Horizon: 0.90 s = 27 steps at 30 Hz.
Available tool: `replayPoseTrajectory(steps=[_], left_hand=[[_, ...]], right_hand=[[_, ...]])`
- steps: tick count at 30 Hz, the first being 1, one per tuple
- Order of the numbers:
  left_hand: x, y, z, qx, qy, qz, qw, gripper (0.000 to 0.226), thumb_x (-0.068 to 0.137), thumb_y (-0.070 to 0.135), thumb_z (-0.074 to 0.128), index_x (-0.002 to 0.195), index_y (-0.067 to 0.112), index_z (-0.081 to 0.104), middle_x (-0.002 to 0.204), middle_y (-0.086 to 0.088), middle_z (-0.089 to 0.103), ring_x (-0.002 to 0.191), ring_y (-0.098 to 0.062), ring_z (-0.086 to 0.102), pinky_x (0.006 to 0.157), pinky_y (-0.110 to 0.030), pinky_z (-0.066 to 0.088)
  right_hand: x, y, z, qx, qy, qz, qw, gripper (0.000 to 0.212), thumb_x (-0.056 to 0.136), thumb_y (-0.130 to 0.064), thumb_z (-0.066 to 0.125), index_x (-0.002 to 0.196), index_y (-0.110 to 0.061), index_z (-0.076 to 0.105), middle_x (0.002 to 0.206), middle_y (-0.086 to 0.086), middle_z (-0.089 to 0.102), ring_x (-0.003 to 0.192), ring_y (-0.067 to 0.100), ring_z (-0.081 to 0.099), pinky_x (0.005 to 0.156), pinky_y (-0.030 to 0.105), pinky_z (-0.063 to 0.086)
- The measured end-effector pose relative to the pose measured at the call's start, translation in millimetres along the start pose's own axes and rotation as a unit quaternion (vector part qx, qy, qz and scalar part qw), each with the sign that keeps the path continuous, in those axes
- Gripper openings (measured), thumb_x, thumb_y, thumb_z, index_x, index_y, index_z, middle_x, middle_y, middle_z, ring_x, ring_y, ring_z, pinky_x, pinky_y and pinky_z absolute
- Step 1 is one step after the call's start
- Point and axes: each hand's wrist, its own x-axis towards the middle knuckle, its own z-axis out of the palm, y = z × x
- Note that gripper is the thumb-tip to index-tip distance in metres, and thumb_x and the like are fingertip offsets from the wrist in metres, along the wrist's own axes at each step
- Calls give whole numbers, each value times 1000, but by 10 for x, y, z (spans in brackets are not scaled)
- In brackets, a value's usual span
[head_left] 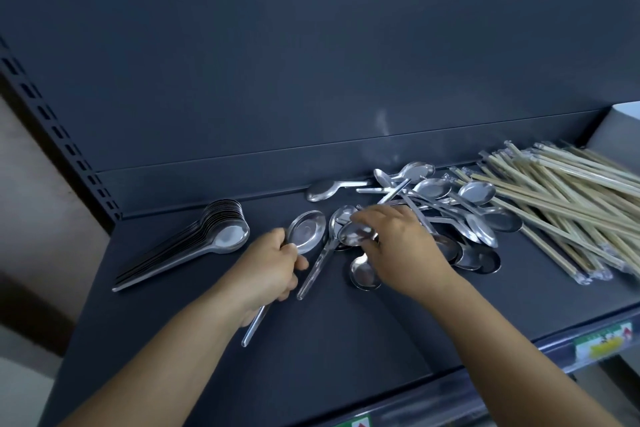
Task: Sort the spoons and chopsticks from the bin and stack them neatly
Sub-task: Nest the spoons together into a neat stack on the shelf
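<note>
Centre frame, we see the left hand [268, 265] with fingers curled gripping a steel spoon [304, 231]; the right hand [398, 246] has its fingers pinching another spoon [356, 234] from the loose pile [450, 215].

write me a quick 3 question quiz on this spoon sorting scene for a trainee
1. True or false: the left hand grips a spoon by its handle.
2. Where does the neat spoon stack lie? A) left of the loose spoon pile B) right of the chopsticks C) on the floor
3. Fill in: the right hand reaches into the loose pile of ____.

Key: 1 true; 2 A; 3 spoons
</note>
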Motion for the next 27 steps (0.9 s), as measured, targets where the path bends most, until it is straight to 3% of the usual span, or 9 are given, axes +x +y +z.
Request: replayPoseTrajectory(steps=[2, 4, 9, 13, 17, 20, 22, 25, 27], left_hand=[[-5, 9, 7, 1, -3, 4, 1000, 16, 95, 7, 34, 95, 3, 50, 82, -3, 57, 48, -12, 39, 42, -23, 32], [-1, 17, 9, -2, -6, 6, 1000, 18, 95, 7, 33, 92, 7, 51, 82, -2, 58, 46, -11, 39, 42, -23, 33], [6, 55, 13, -3, -16, 15, 1000, 19, 95, 7, 33, 97, 4, 51, 81, -2, 57, 45, -10, 38, 40, -20, 33], [1, 112, 49, -9, -27, 29, 999, 19, 95, 7, 34, 100, 1, 51, 81, -2, 57, 47, -11, 39, 42, -22, 33], [-1, 189, 88, -19, -40, 55, 998, 19, 97, 8, 34, 101, 0, 51, 81, -3, 58, 46, -11, 39, 44, -23, 34], [2, 261, 139, -26, -41, 74, 996, 20, 98, 8, 34, 99, 4, 54, 79, -1, 60, 47, -11, 40, 45, -22, 36], [-2, 313, 190, -27, -42, 82, 995, 21, 99, 9, 34, 99, 7, 55, 79, 0, 62, 49, -10, 43, 47, -21, 38], [-19, 392, 285, -57, -55, 79, 994, 22, 101, 10, 35, 99, 11, 57, 79, 0, 63, 54, -9, 52, 52, -21, 44], [-50, 447, 353, -88, -79, 76, 990, 23, 101, 11, 35, 103, 10, 58, 79, -2, 63, 56, -8, 58, 59, -24, 50]], right_hand=[[14, 46, 26, -47, -44, 0, 998, 51, 83, -10, 49, 131, -25, 51, 134, -8, 49, 119, 22, 41, 103, 23, 30], [14, 78, 40, -59, -41, -2, 997, 50, 83, -12, 49, 131, -27, 51, 131, -7, 52, 117, 22, 42, 101, 26, 34], [22, 83, 38, -57, -12, -28, 998, 24, 88, -11, 51, 100, -23, 68, 103, -6, 66, 102, 17, 52, 78, 23, 43], [-32, 33, -91, 80, 107, -21, 991, 19, 89, -8, 60, 99, -14, 74, 97, 2, 66, 93, 23, 60, 78, 34, 51], [-13, 7, -309, 88, 249, -39, 964, 17, 85, -7, 64, 97, -17, 73, 88, -12, 65, 85, 19, 55, 79, 16, 39], [-15, -58, -478, 190, 268, -3, 945, 29, 84, -15, 59, 96, -42, 63, 80, -31, 61, 75, 0, 55, 72, 2, 36], [-16, -82, -520, 265, 254, 1, 930, 31, 85, -17, 55, 90, -48, 55, 85, -28, 64, 71, 0, 58, 70, 7, 43], [-19, -92, -471, 355, 195, 54, 913, 24, 89, -16, 54, 86, -41, 53, 79, -5, 69, 64, 10, 62, 73, 39, 55], [-42, -100, -393, 409, 152, 103, 894, 24, 90, -14, 54, 81, -37, 54, 69, 1, 67, 56, 10, 60, 68, 47, 53]])
